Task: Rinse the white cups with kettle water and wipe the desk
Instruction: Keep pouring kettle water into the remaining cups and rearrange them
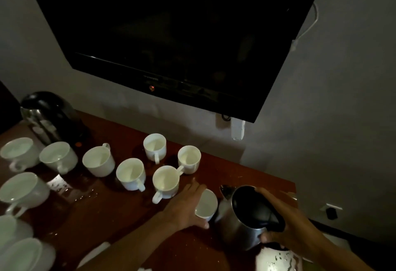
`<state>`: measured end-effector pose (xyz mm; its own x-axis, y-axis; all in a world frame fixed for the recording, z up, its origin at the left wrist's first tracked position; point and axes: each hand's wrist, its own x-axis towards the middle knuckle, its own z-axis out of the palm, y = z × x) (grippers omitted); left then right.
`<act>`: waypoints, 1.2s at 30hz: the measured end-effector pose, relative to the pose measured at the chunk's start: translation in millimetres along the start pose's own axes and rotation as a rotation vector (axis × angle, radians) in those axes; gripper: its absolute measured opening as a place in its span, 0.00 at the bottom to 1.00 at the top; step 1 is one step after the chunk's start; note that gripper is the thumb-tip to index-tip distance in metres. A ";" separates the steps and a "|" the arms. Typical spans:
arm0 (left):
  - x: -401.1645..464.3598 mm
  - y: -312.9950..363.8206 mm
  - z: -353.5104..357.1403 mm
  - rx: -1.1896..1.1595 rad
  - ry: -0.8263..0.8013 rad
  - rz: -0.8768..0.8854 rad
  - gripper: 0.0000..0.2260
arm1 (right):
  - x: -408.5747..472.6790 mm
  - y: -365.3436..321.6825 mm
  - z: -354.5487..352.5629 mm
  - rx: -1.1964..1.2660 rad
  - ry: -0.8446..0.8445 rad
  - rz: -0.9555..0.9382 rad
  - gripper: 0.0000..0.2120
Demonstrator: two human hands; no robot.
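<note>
A dark television [171, 31] hangs on the wall above the reddish-brown counter [120, 213], which shows wet patches near its left side. A second kettle [50, 118] stands at the counter's far left. The right hand [287, 221] has its grip closed around the handle of a steel kettle [240, 219], lid open. White cups [130, 174] stand scattered across the counter. The left hand [184, 204] curls its grip around one tilted cup [206, 204], just beside the kettle's spout.
</note>
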<state>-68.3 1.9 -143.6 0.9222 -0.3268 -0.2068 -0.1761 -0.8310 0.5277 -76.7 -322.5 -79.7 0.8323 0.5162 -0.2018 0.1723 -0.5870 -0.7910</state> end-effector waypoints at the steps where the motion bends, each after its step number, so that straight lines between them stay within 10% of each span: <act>1: -1.5 -0.8 2.1 0.000 0.004 0.006 0.46 | -2.1 1.0 0.4 0.001 0.012 -0.006 0.53; 36: -51.2 27.6 25.8 -0.027 -0.158 0.040 0.46 | -68.6 -38.6 4.0 -0.319 -0.170 0.115 0.55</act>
<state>-129.2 -16.0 -139.7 0.8488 -0.4275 -0.3110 -0.2002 -0.8044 0.5594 -142.6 -332.7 -37.6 0.7614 0.5157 -0.3928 0.2603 -0.7982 -0.5433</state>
